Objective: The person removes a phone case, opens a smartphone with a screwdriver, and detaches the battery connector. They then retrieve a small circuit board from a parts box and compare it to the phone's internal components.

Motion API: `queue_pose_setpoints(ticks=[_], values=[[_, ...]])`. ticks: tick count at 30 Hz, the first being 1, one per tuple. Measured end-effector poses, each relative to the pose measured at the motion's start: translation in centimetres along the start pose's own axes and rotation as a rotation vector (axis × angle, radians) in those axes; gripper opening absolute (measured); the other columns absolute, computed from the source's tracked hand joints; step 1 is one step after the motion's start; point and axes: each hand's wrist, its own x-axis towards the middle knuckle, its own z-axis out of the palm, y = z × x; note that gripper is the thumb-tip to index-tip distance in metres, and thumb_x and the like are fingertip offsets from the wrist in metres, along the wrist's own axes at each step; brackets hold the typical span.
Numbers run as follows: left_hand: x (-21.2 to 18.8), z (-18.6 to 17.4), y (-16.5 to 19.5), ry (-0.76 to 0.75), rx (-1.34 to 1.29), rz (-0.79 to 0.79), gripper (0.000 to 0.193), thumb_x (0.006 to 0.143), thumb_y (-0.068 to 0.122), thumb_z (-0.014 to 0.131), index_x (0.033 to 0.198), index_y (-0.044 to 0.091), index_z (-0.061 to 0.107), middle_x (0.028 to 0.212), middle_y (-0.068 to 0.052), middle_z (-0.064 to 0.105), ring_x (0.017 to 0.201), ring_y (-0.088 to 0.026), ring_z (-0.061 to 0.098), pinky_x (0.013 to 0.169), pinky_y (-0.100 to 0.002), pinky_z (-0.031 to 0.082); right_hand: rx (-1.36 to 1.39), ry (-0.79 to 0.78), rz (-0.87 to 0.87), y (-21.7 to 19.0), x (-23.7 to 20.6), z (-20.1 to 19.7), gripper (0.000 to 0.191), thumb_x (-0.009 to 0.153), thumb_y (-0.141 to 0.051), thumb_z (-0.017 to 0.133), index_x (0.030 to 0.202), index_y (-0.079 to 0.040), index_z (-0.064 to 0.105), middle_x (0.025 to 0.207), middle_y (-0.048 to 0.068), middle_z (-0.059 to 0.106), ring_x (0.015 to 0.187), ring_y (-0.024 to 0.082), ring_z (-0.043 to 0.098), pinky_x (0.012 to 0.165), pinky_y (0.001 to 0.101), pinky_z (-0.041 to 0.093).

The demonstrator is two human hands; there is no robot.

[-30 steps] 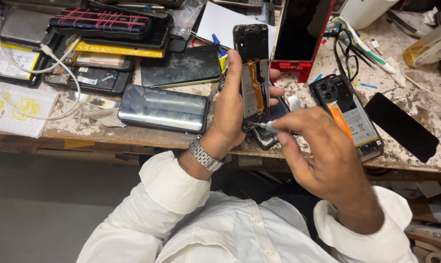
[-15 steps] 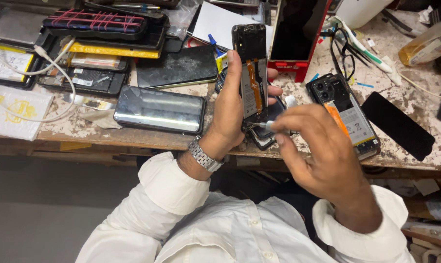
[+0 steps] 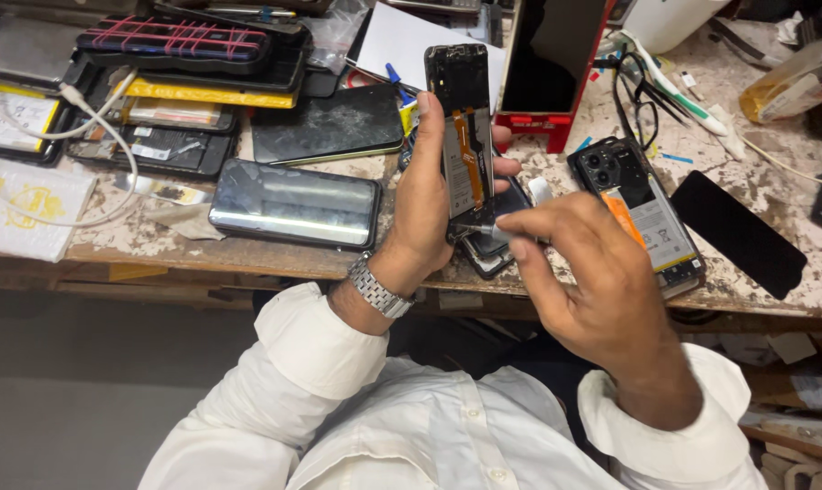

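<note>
My left hand [image 3: 426, 200] grips an opened phone [image 3: 463, 136] upright above the bench edge, its back off, with a grey battery and an orange flex strip showing. My right hand [image 3: 579, 263] pinches a thin metal tool [image 3: 473, 229] whose tip touches the phone's lower end. Right under the two hands lies another dark phone part [image 3: 488, 254], half hidden. A metal watch sits on my left wrist.
The worn workbench [image 3: 338, 259] holds a dark phone [image 3: 293, 202] to the left, a cracked one [image 3: 327, 127], stacked phones [image 3: 180, 45], a white cable [image 3: 93, 136], an opened phone [image 3: 647, 213], a black panel [image 3: 738, 231] and a red-based stand [image 3: 552, 63].
My right hand has shifted slightly at the phone's lower end, the tool tip staying there. The left hand keeps the phone in the same place.
</note>
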Motion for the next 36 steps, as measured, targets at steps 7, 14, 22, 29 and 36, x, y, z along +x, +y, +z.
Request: queue_pose_setpoints(ticks=[7, 14, 22, 29, 36], values=[[0.14, 0.07, 0.05, -0.007, 0.026, 0.000, 0.086, 0.097, 0.074, 0.030, 0.128, -0.001, 0.059, 0.116, -0.015, 0.068, 0.096, -0.019, 0.070, 0.082, -0.033, 0.061, -0.024, 0.019, -0.055, 0.20, 0.03, -0.18, 0.023, 0.093, -0.005, 0.073, 0.115, -0.006, 0.067, 0.110, 0.012, 0.068, 0.103, 0.027, 0.068, 0.089, 0.0358, 0.054], [0.13, 0.49, 0.25, -0.016, 0.045, 0.014, 0.086, 0.096, 0.074, 0.028, 0.129, 0.000, 0.057, 0.115, -0.015, 0.067, 0.096, -0.019, 0.070, 0.081, -0.033, 0.061, -0.076, -0.066, 0.341, 0.20, 0.23, -0.20, 0.023, 0.098, -0.014, 0.069, 0.120, -0.015, 0.077, 0.086, 0.007, 0.070, 0.077, 0.020, 0.069, 0.076, 0.0358, 0.054], [0.36, 0.40, 0.22, -0.002, 0.064, 0.019, 0.086, 0.095, 0.074, 0.028, 0.131, 0.001, 0.056, 0.117, -0.015, 0.066, 0.098, -0.019, 0.071, 0.082, -0.033, 0.062, 0.006, 0.062, -0.035, -0.35, 0.67, -0.51, 0.024, 0.093, -0.003, 0.068, 0.116, -0.004, 0.060, 0.107, 0.014, 0.068, 0.094, 0.029, 0.068, 0.082, 0.0387, 0.053], [0.31, 0.26, 0.39, -0.017, 0.054, 0.032, 0.086, 0.097, 0.074, 0.029, 0.132, 0.001, 0.056, 0.118, -0.016, 0.066, 0.099, -0.020, 0.071, 0.083, -0.034, 0.061, -0.038, 0.077, -0.115, -0.21, 0.36, -0.19, 0.017, 0.096, -0.004, 0.068, 0.112, -0.004, 0.062, 0.109, 0.014, 0.068, 0.104, 0.032, 0.069, 0.090, 0.0406, 0.055], [0.43, 0.32, 0.20, -0.006, 0.034, 0.022, 0.085, 0.095, 0.074, 0.031, 0.132, 0.001, 0.055, 0.118, -0.016, 0.066, 0.100, -0.021, 0.070, 0.084, -0.035, 0.060, 0.038, 0.074, 0.087, 0.51, -0.14, 0.16, 0.015, 0.095, -0.006, 0.077, 0.108, -0.003, 0.071, 0.102, 0.010, 0.072, 0.093, 0.022, 0.072, 0.079, 0.0327, 0.055]])
